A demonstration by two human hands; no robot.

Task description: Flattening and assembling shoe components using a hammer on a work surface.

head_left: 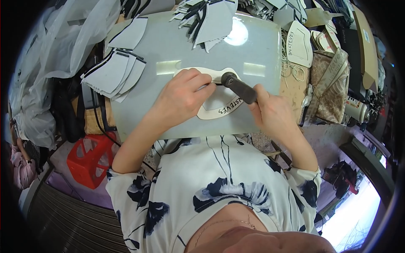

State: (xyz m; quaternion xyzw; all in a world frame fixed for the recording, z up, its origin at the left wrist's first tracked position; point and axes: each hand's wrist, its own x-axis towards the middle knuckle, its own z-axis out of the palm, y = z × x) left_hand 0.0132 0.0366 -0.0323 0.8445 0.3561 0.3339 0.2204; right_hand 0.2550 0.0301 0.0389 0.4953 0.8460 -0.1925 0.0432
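On the pale grey tabletop (147, 105) lies a white curved pattern piece (211, 114) with an open middle and dark lettering. My right hand (274, 110) is wrapped round a dark hammer (242, 89), whose rounded head rests on or just above the piece's upper edge. Beside the head, my left hand (182, 99) is closed, with thumb and fingertips pinched together at the same edge. A thin dark strip shows near the fingertips. What the left fingers grip is mostly hidden, and part of the pattern piece lies under that hand.
White cut panels with black edges (116, 71) are stacked at the left, with another pile (215, 23) at the far side. White templates (298, 42) and a brown patterned bag (329, 88) stand at the right. A red stool (90, 160) is below left, near clear plastic sheeting (71, 38).
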